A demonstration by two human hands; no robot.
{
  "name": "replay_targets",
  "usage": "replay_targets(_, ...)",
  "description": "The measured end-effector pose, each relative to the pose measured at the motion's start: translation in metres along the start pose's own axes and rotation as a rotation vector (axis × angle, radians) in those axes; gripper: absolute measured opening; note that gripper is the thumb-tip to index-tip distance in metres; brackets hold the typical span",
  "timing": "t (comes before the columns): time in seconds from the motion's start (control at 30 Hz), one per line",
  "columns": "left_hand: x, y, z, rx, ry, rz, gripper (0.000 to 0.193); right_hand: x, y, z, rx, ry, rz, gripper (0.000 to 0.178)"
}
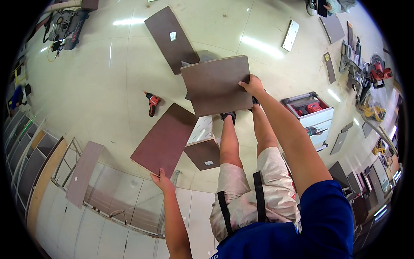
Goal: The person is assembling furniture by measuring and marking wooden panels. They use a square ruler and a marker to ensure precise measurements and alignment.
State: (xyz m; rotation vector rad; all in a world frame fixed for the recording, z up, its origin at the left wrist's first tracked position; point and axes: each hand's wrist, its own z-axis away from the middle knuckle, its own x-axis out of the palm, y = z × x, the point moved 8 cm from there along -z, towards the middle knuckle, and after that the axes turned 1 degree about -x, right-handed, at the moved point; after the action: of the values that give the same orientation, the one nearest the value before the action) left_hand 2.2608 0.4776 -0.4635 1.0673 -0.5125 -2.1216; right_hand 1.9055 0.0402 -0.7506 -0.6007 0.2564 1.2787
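Observation:
With the thumb lying over its face and the fingers behind, my right hand (253, 85) grips a brown rectangular panel (215, 84) by its right edge. My left hand (163, 181) pinches the near edge of a reddish-brown panel (166, 136), lower and to the left. The two panels' corners meet or overlap in view; whether they touch, I cannot tell. Beneath them, close to my feet, are a brown board with a white label (200, 152) and a pale, glossy board (202, 128). Another brown board (166, 26) lies farther off, partly covered by the right-hand panel.
A red cordless drill (153, 102) lies on the floor to the left. Right of my legs stands a tool case (319, 123) with red tools inside. An air compressor (67, 28) is far left, a mitre saw (378, 73) far right. Someone holds a phone (321, 7) at the top right.

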Motion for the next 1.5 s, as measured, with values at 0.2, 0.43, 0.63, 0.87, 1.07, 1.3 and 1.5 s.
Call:
replay_targets(0.2,0.004,0.0,-0.007,0.051,-0.006,0.025,0.036,-0.001,-0.001,-0.005,-0.043,0.005,0.037,0.07)
replay_targets(0.43,0.027,-0.01,-0.04,0.086,-0.009,-0.039,0.036,0.006,0.008,-0.009,-0.077,0.083,-0.018,0.066)
replay_targets(0.63,0.065,-0.012,-0.067,0.204,-0.001,-0.221,0.03,0.005,-0.005,-0.002,-0.008,0.01,-0.043,0.072)
replay_targets(0.87,0.112,0.002,-0.078,0.324,-0.054,-0.457,0.027,0.004,0.002,-0.003,0.056,0.067,-0.162,0.088)
replay_targets(1.07,0.101,-0.004,-0.086,0.31,0.007,-0.606,0.029,0.016,0.014,-0.013,0.074,0.05,-0.136,0.085)
replay_targets(1.3,0.069,-0.018,-0.091,0.205,0.129,-0.624,0.031,0.016,0.021,-0.018,0.037,0.027,-0.147,0.084)
replay_targets(1.5,0.058,-0.06,-0.131,0.004,0.25,-0.746,0.036,0.014,0.007,-0.005,0.058,0.003,-0.174,0.08)
